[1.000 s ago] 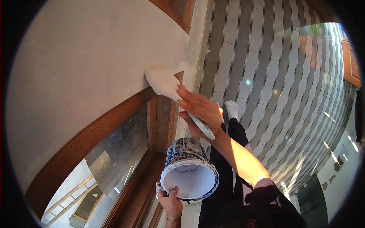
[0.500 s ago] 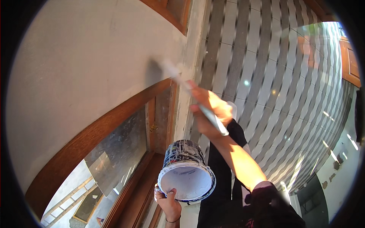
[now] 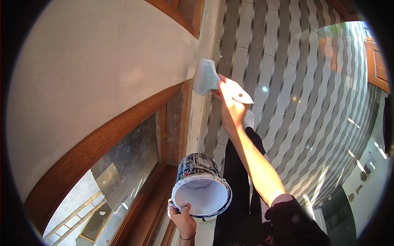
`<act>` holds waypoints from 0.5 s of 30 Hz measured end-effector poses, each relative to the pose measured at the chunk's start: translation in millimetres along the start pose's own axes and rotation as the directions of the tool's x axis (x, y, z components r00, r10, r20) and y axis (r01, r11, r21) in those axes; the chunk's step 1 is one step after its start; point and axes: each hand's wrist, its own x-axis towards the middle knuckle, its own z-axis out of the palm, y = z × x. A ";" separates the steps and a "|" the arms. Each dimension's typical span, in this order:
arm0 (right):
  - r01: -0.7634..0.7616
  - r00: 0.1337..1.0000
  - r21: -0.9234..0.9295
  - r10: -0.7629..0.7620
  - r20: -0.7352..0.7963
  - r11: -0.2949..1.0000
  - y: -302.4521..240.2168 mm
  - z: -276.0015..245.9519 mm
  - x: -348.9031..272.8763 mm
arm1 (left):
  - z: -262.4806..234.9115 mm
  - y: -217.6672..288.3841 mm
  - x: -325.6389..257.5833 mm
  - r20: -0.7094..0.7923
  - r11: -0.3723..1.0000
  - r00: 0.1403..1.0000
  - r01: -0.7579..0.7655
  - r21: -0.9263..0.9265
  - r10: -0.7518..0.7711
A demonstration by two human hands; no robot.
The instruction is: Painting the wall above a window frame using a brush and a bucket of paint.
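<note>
Wrapped round the white handle of a wide paintbrush (image 3: 207, 77), my right hand (image 3: 232, 105) holds it up just off the right-hand edge of the wall (image 3: 102, 53). The brush head looks pale and paint-coated, and its bristle end is slightly blurred. A shiny patch shows on the wall left of the brush. Below, my left hand (image 3: 183, 219) grips the near rim of a paint bucket (image 3: 198, 167), thumb inside and fingers outside. The bucket tilts toward me. White paint coats its inside, and smears cover its dark outside.
A brown wooden window frame (image 3: 100, 123) curves below the wall, with glass panes (image 3: 127, 164) beneath. Through the glass a ladder (image 3: 74, 215) shows. Striped floor tiles (image 3: 283, 82) spread to the right. A wooden door panel (image 3: 376, 61) stands at the far right.
My right hand has swung the paintbrush rightward and off the wall, turning its head upward. The dark shadow by the brush is gone from the wall. The bucket has hardly moved.
</note>
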 end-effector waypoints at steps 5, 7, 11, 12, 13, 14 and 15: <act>-0.080 0.996 0.015 0.080 0.027 0.997 4.0 3.7 18.0 | -2.0 3.0 -1.0 -0.004 1.000 1.000 0.010 0.000 -0.010; -0.063 0.998 0.021 0.063 0.019 0.998 -3.6 1.8 24.8 | -3.1 2.9 -0.5 -0.021 1.000 1.000 0.016 -0.026 -0.017; 0.048 0.997 -0.068 -0.044 0.061 0.997 -4.6 9.1 35.4 | -4.7 -1.2 0.7 -0.038 0.999 0.999 0.027 -0.026 -0.028; 0.088 0.991 -0.102 -0.077 0.106 0.991 -6.5 15.4 34.3 | -4.9 -3.1 1.0 -0.038 0.999 0.999 0.030 -0.022 -0.031; 0.088 0.988 -0.123 -0.071 0.136 0.989 -9.0 22.6 32.9 | -5.1 -4.5 1.5 -0.037 0.999 0.999 0.032 -0.017 -0.033; 0.089 0.984 -0.144 -0.065 0.166 0.986 -13.2 28.6 32.5 | -4.5 -5.0 1.2 -0.032 0.999 0.999 0.037 -0.018 -0.037; 0.029 0.987 -0.146 -0.005 0.158 0.989 -19.7 37.3 31.5 | -5.7 -5.0 1.6 -0.031 0.999 0.999 0.033 -0.010 -0.034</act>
